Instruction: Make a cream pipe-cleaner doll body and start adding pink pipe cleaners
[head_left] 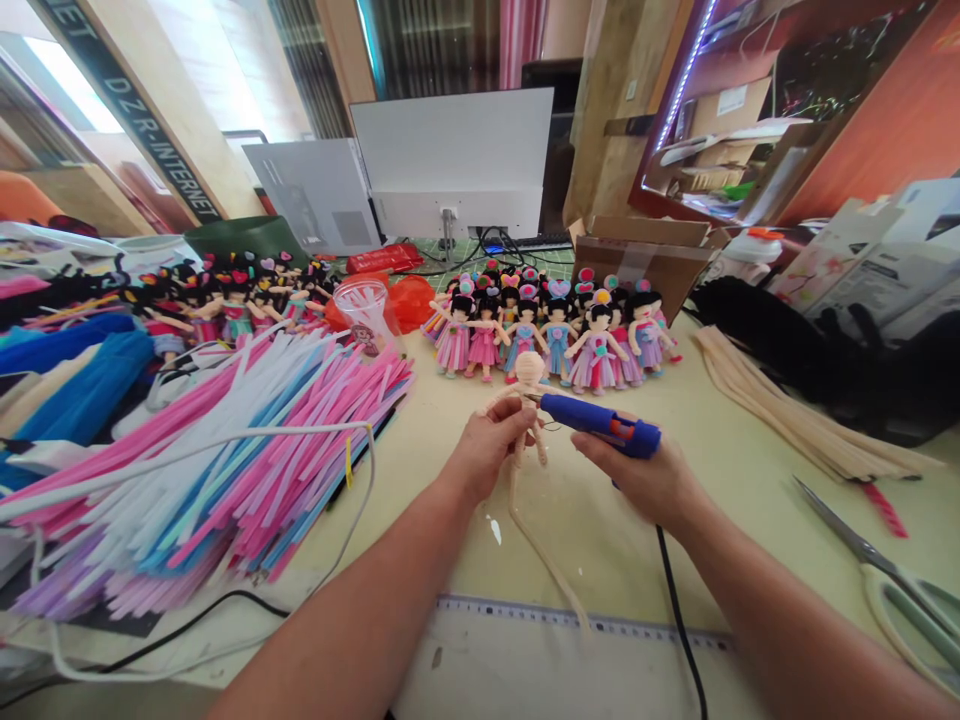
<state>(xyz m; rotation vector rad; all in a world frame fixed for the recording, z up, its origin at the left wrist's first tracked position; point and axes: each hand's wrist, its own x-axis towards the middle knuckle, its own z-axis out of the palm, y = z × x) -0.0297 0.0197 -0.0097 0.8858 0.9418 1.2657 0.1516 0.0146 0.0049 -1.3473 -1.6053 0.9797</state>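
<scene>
Head view: the left hand (491,447) pinches a beige, round-headed fuzzy-wire doll body (529,370), its long axis running away from the worktop's (615,560) near edge, while the right hand (654,478) grips a blue plastic glue gun (589,414), nozzle leftward at its torso.

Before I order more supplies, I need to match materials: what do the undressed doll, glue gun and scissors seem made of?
The undressed doll: matte beige, probably chenille stem, given its head's coiled rows. The glue gun: likely dull plastic, its blue body evenly colored. The scissors: metal blades, by their gray sheen; pale handles, probably plastic.
</scene>
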